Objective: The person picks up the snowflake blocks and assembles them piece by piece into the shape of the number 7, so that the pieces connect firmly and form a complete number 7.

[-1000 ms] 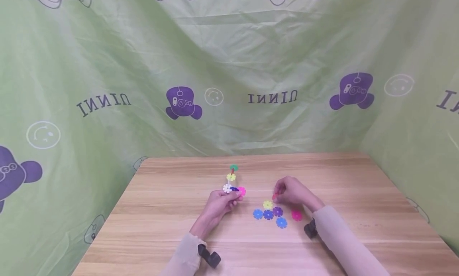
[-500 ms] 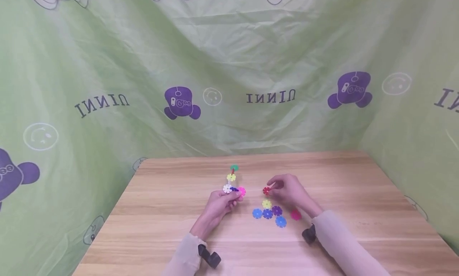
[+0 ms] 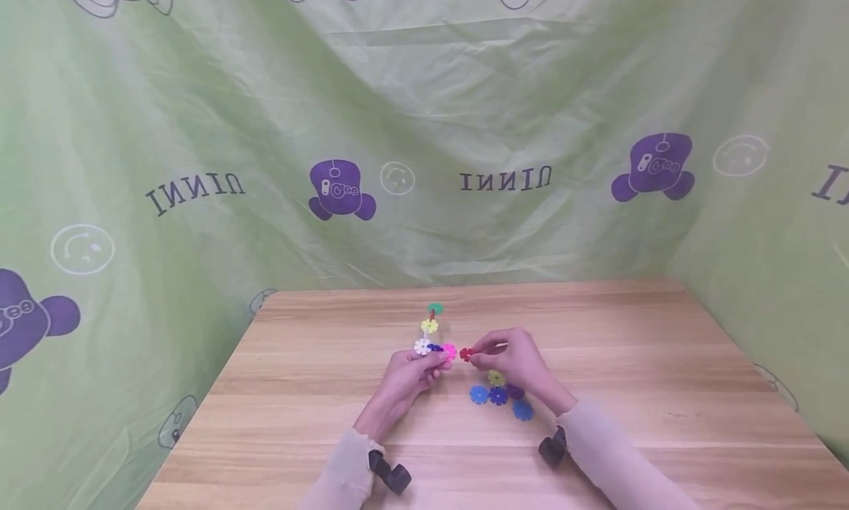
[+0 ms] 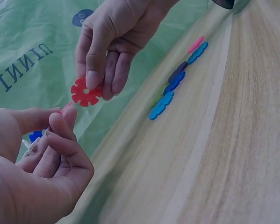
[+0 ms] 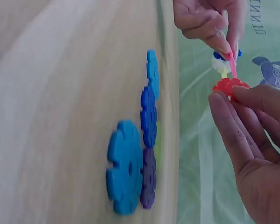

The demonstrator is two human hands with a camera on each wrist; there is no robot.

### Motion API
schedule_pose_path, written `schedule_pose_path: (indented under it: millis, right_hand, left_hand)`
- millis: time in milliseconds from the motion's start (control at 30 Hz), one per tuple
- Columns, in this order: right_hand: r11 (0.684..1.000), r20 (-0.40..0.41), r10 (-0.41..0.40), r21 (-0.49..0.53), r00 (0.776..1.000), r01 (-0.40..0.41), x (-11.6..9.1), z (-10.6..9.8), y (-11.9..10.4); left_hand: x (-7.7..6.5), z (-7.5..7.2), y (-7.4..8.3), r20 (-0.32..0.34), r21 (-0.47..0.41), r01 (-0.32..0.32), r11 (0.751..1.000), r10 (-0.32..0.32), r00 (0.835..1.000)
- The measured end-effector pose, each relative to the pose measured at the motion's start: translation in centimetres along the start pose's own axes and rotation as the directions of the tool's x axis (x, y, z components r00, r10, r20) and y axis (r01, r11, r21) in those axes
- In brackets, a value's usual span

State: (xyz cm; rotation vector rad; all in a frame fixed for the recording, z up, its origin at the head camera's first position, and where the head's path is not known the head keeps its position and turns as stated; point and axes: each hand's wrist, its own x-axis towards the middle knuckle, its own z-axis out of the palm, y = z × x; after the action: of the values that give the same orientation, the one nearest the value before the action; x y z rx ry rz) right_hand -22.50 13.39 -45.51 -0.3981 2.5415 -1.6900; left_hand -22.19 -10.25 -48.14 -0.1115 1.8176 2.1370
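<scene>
My left hand (image 3: 407, 381) pinches a pink notched disc (image 3: 450, 351) at the end of a chain of plastic snowflake discs. Along the chain come a dark blue disc (image 3: 435, 348), a white disc (image 3: 421, 346), a yellow disc (image 3: 430, 326) and, at the far end, a green disc (image 3: 435, 308). Between thumb and fingers, my right hand (image 3: 514, 361) holds a red disc (image 4: 86, 93). A narrow gap separates red from pink in the head view; the right wrist view has the red disc (image 5: 229, 86) right by the pink edge, contact unclear.
Loose discs lie on the wooden table (image 3: 298, 407) below the right hand: light blue (image 3: 479, 395), dark blue (image 3: 498, 396), purple (image 3: 515, 392), yellow (image 3: 497, 378) and another light blue (image 3: 522, 410). A loose pink disc (image 4: 196, 44) shows in the left wrist view. Green cloth (image 3: 424, 237) hangs behind.
My right hand has lifted the red disc from near the loose discs and carried it left to beside the pink disc. The left hand and chain have stayed nearly still.
</scene>
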Motion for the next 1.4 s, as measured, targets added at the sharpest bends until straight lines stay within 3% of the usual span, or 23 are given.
schedule_pose_path:
  millis: [367, 667, 1067, 1300, 1400]
  right_hand:
    - [0.997, -0.052, -0.050, -0.066, 0.997, 0.047, -0.2, 1.3, -0.2]
    - [0.983, -0.084, -0.141, -0.134, 0.986, 0.129, -0.5, 2.4, -0.5]
    - [0.963, -0.074, -0.217, -0.179, 0.973, 0.201, 0.2, 2.7, -0.9]
    - [0.962, -0.048, -0.207, -0.191, 0.977, 0.194, 0.4, 2.6, -0.5]
    - [0.970, -0.025, -0.166, -0.185, 0.986, 0.159, 0.4, 2.3, -0.1]
  left_hand:
    - [0.0, 0.0, 0.0, -0.011, -0.011, -0.003, 1.000, 0.003, 1.000]
    - [0.1, 0.2, -0.4, -0.036, -0.017, -0.005, 1.000, 0.005, 0.999]
    - [-0.1, 0.2, -0.3, -0.058, -0.034, -0.018, 0.999, 0.016, 0.998]
    - [-0.1, 0.5, -0.9, -0.080, -0.052, -0.013, 0.999, 0.009, 0.997]
    - [0.0, 0.6, -1.3, -0.078, -0.040, -0.016, 0.999, 0.013, 0.997]
